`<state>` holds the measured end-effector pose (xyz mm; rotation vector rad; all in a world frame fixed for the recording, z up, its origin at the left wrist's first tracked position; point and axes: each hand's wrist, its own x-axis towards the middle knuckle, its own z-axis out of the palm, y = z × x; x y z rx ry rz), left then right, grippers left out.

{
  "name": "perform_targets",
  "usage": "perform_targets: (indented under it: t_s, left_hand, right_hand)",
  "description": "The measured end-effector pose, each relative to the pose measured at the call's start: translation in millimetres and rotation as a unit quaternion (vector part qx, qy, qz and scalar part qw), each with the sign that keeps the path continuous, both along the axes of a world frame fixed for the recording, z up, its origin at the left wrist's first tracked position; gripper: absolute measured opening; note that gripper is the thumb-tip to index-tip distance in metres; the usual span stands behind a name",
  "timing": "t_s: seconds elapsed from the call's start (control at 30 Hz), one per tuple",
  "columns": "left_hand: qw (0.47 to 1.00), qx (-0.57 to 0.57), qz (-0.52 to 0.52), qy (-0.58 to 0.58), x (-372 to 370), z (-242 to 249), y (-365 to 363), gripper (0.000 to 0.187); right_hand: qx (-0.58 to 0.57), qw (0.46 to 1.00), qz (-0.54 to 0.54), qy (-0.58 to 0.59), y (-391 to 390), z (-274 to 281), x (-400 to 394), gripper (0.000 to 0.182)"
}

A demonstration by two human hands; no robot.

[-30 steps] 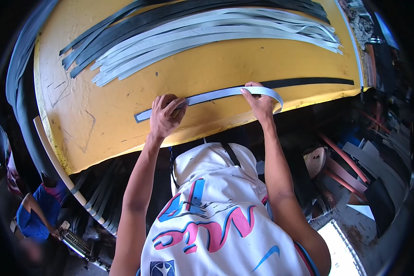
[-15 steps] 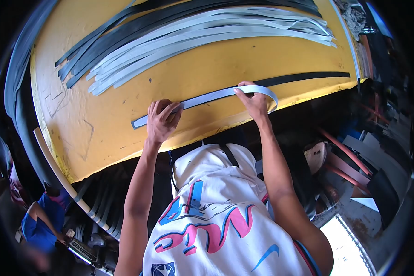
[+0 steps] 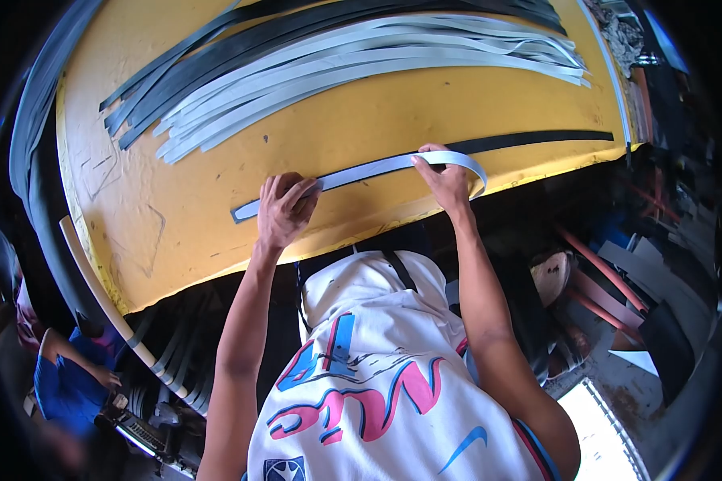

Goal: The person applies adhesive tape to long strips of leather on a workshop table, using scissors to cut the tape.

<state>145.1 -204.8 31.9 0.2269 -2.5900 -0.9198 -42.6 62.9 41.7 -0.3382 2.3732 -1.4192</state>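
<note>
A long black strip (image 3: 529, 142) lies across the yellow table near its front edge. On top of its left part runs a narrower white strip (image 3: 361, 171), with a thin black border showing around it. My left hand (image 3: 285, 210) has its fingers bunched and pressed down on the white strip near its left end. Farther right, my right hand (image 3: 445, 178) pinches the same strip between thumb and fingers. Beyond that grip the strip's free part arcs up and curls back over the hand, off the black strip.
Bundles of white strips (image 3: 337, 68) and black strips (image 3: 241, 52) lie at the back of the yellow table (image 3: 361, 112). A pale tube (image 3: 96, 280) curves past the table's left corner. At lower left is a person in blue (image 3: 72, 385). Sheet scraps (image 3: 642, 272) lie at right.
My hands hold nearly the same places on the strip. The view has shifted slightly. The person in blue at lower left has moved an arm a little.
</note>
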Motion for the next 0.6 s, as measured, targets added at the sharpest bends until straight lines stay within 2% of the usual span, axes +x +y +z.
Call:
perform_targets:
  t_s: [0.6]
  left_hand:
    - [0.999,-0.023,-0.014,-0.026,1.2,0.8,-0.2,0.024]
  right_hand:
    - [0.025,0.999,0.005,0.028,-2.7,-0.3,-0.3,0.023]
